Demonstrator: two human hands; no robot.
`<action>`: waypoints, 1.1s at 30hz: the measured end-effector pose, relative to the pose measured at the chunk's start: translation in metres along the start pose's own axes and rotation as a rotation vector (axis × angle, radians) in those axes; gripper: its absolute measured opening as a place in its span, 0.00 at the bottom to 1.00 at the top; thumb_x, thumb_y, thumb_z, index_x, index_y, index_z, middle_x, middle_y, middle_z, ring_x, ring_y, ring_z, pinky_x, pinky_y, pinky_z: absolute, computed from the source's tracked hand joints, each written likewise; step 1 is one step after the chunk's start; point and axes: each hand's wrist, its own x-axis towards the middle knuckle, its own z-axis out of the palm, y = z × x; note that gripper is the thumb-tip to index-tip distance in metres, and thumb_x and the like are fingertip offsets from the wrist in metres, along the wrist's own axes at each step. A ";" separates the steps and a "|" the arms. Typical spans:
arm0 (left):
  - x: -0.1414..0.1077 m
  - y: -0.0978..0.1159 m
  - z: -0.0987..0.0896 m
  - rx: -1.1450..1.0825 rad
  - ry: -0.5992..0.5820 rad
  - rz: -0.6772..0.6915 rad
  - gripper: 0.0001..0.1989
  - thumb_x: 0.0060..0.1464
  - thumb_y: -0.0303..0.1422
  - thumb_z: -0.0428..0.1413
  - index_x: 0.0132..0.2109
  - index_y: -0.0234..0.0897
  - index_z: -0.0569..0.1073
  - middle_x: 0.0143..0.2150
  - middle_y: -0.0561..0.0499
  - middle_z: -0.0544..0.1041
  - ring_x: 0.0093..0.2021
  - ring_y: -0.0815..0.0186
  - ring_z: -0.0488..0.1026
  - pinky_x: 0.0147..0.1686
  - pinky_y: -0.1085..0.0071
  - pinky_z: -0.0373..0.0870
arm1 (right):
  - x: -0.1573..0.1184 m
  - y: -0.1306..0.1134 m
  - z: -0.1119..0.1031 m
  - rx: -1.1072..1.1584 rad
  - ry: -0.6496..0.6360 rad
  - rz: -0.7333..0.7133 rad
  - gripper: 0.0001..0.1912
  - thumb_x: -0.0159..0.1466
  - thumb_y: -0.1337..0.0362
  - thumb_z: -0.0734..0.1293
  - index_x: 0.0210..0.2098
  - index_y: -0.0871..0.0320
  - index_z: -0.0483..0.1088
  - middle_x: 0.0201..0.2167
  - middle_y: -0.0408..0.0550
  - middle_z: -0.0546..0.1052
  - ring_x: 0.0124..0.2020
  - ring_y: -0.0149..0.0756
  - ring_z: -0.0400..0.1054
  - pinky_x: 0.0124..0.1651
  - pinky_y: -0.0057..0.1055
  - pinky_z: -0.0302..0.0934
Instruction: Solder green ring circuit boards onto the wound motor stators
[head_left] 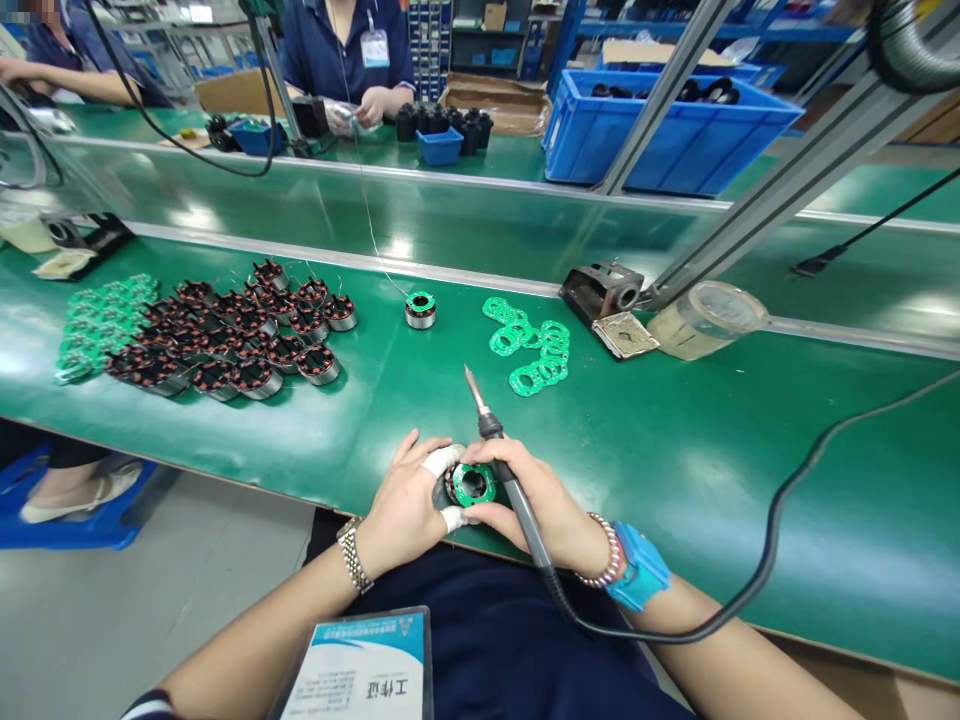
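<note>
At the table's front edge, my left hand (409,492) grips a motor stator with white-wrapped thumb and finger. A green ring-shaped circuit board (486,494) sits on top of this stator. My right hand (541,492) has a soldering iron (525,520) lying across it, its tip pointing up and away over the table. The thumb and fingers of that hand also touch the board's right side. Farther back, another stator (421,314) stands upright with a green board on it and a thin wire rising from it. Loose green ring boards (529,345) lie to its right.
Many copper-wound stators (247,330) crowd the left, beside stacked green boards (105,325). A soldering iron stand (607,295) and a cloudy plastic tub (705,318) stand back right. The iron's cable (772,545) loops over my right forearm. Across the bench, a co-worker's hands (360,112) hold something small.
</note>
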 end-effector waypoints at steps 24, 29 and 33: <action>-0.001 -0.001 0.002 -0.022 -0.008 0.044 0.25 0.45 0.31 0.58 0.52 0.37 0.64 0.49 0.42 0.73 0.52 0.56 0.67 0.58 0.48 0.52 | 0.004 0.005 0.001 -0.064 0.020 -0.095 0.17 0.57 0.60 0.67 0.43 0.55 0.60 0.37 0.49 0.73 0.41 0.38 0.68 0.44 0.34 0.65; -0.001 -0.001 -0.005 -0.039 -0.065 0.018 0.33 0.43 0.36 0.60 0.56 0.36 0.59 0.54 0.40 0.69 0.55 0.54 0.64 0.59 0.46 0.48 | 0.003 0.004 -0.005 -0.039 0.009 -0.079 0.19 0.55 0.59 0.69 0.43 0.55 0.59 0.41 0.50 0.72 0.42 0.37 0.69 0.44 0.33 0.66; -0.004 -0.001 -0.021 -0.167 -0.189 0.046 0.52 0.34 0.43 0.64 0.63 0.36 0.46 0.60 0.37 0.60 0.60 0.50 0.57 0.57 0.48 0.53 | -0.015 -0.003 -0.015 -0.128 0.157 0.005 0.15 0.57 0.65 0.67 0.40 0.53 0.58 0.42 0.51 0.74 0.44 0.38 0.69 0.46 0.36 0.65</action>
